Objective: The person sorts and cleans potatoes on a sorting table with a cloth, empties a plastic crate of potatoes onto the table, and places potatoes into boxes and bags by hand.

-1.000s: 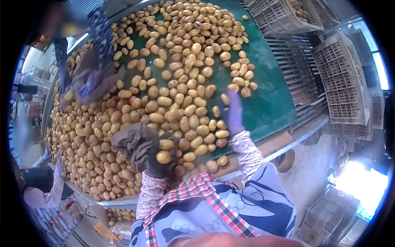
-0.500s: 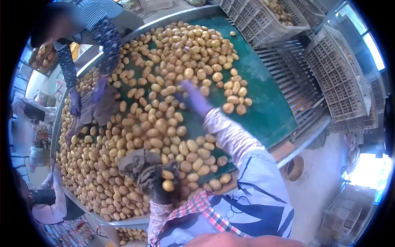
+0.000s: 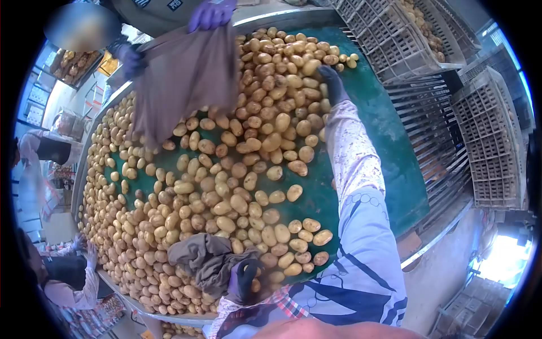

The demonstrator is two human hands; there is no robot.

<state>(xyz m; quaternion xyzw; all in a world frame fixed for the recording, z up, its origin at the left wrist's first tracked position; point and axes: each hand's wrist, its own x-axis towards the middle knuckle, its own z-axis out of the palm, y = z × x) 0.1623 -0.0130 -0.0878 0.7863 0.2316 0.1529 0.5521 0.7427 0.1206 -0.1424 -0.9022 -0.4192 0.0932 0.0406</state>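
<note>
Right hand (image 3: 334, 85) at potatoes (image 3: 272, 141) on green surface (image 3: 395, 192), fingertips touching pile's edge (cannot tell if fingers apart); left hand (image 3: 243, 279), beside crumpled cloth (image 3: 206, 261), fingers curled round partly hidden potato (image 3: 256, 285).

cloths (image 3: 195, 73): 2 | other people (image 3: 70, 282): 3 | crates (image 3: 494, 141): 2+ | potatoes (image 3: 294, 192): uncountable

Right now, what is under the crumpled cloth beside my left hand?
Potatoes show around the edge of the crumpled cloth, by your left hand. What lies directly under it is covered, so I cannot tell.
</note>
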